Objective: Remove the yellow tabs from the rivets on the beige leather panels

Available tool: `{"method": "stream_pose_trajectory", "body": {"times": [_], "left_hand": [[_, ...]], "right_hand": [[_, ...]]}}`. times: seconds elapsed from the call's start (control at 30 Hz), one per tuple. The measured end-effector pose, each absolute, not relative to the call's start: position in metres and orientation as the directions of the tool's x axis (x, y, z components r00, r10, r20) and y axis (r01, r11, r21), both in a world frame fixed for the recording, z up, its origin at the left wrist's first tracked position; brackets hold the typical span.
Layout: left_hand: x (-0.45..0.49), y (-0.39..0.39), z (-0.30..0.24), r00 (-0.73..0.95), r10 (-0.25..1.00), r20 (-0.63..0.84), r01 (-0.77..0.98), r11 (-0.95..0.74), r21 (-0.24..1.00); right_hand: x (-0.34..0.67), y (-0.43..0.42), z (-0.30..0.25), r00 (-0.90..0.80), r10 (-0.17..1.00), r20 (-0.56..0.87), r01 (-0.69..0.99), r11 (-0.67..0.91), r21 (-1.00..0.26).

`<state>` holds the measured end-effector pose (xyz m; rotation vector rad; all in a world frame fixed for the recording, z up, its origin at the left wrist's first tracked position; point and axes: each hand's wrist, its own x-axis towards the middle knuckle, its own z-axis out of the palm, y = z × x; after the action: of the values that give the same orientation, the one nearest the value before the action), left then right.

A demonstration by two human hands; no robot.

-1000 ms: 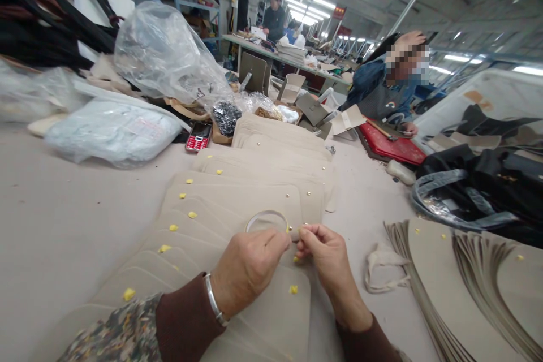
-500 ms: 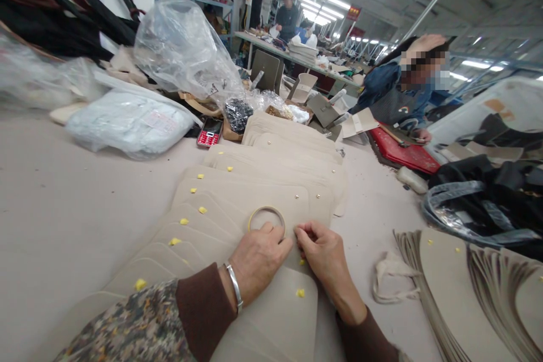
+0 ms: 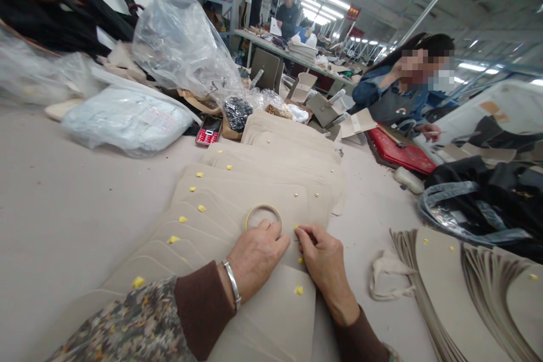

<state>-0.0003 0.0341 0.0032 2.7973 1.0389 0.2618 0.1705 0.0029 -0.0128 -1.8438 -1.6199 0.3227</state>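
From where I stand, nothing reads: the red hanging sign (image 3: 353,12) far down the hall is too small, the white bag's label (image 3: 158,119) blurs, and the red phone (image 3: 208,131) has illegible keys.

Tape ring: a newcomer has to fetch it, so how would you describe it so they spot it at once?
On the wide work table, find the fanned row of beige panels in the middle. The tape ring lies flat on one, at the fingertips of the left hand. It is the only hoop there; its neighbours are tiny yellow scraps.
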Motion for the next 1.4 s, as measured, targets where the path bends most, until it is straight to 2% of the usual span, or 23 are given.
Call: {"method": "stream_pose_trajectory", "body": {"times": [0.13, 0.3, 0.47, 0.53, 0.6, 0.67, 0.8, 0.9, 0.97, 1.13, 1.27, 1.33, 1.4], "left_hand": [[0.001, 0.034, 0.002, 0.745, 0.657, 0.116, 0.63, -0.75, 0.202], [-0.002, 0.034, 0.004, 0.742, 0.653, 0.154, 0.623, -0.756, 0.2], [-0.011, 0.038, 0.009, 0.703, 0.645, 0.299, 0.594, -0.764, 0.252], [-0.013, 0.039, 0.008, 0.681, 0.634, 0.367, 0.549, -0.773, 0.317], [-0.013, 0.04, 0.004, 0.657, 0.599, 0.458, 0.455, -0.799, 0.393], [-0.012, 0.039, 0.001, 0.632, 0.561, 0.534, 0.365, -0.824, 0.434], [-0.01, 0.037, 0.0, 0.63, 0.524, 0.573, 0.337, -0.849, 0.406], [-0.008, 0.035, 0.0, 0.631, 0.519, 0.576, 0.368, -0.855, 0.366], [-0.007, 0.033, 0.001, 0.638, 0.514, 0.573, 0.378, -0.858, 0.348], [-0.005, 0.03, 0.003, 0.684, 0.521, 0.51, 0.333, -0.846, 0.417], [-0.006, 0.031, 0.005, 0.693, 0.598, 0.402, 0.379, -0.777, 0.502], [-0.006, 0.031, 0.006, 0.691, 0.609, 0.39, 0.388, -0.767, 0.511], [-0.005, 0.03, 0.006, 0.681, 0.592, 0.43, 0.375, -0.787, 0.489]], "right_hand": [[0.168, 0.01, -0.012, 0.131, 0.962, 0.241, 0.837, 0.023, -0.547], [0.171, 0.011, -0.009, 0.113, 0.979, 0.167, 0.848, -0.008, -0.53], [0.179, -0.01, 0.002, 0.016, 0.999, -0.037, 0.817, -0.035, -0.576], [0.183, -0.02, 0.007, -0.011, 0.993, -0.121, 0.792, -0.065, -0.607], [0.185, -0.026, 0.01, -0.037, 0.989, -0.143, 0.775, -0.062, -0.629], [0.185, -0.029, 0.012, -0.027, 0.998, -0.049, 0.744, -0.013, -0.668], [0.181, -0.03, 0.015, -0.008, 0.958, 0.285, 0.637, 0.225, -0.737], [0.174, -0.027, 0.017, -0.108, 0.892, 0.438, 0.615, 0.407, -0.676], [0.17, -0.025, 0.017, -0.161, 0.855, 0.493, 0.623, 0.475, -0.621], [0.166, -0.021, 0.01, -0.158, 0.819, 0.551, 0.709, 0.483, -0.514], [0.162, -0.024, 0.005, -0.091, 0.786, 0.611, 0.78, 0.438, -0.447], [0.158, -0.026, 0.004, -0.01, 0.833, 0.554, 0.758, 0.367, -0.539], [0.154, -0.026, 0.003, 0.138, 0.919, 0.369, 0.634, 0.205, -0.746]]}}
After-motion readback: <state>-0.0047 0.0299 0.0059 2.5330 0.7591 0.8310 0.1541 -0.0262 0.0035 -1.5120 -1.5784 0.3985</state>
